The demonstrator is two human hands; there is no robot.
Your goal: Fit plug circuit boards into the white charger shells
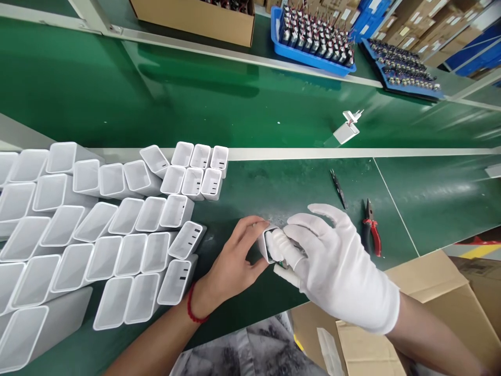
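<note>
My bare left hand [237,256] is wrapped round a small white plastic case [263,244], tilted with its open end to the right. My right hand [332,266], in a white glove, has its fingers bent at the mouth of that case, with at least one fingertip inside. A sliver of green, maybe a circuit board, shows under the gloved fingers; most of it is hidden. Left of my hands stand many open white cases [129,215] in rows, some with small slots in the bottom.
Tweezers [338,189] and red-handled pliers [371,228] lie on the green bench [430,198]. Behind, a white charger-like unit [347,130] with a plug rests there. A blue tray [313,58] of wired parts and a blue board [403,75] occupy the shelf. Cardboard boxes [430,282] stand at lower right.
</note>
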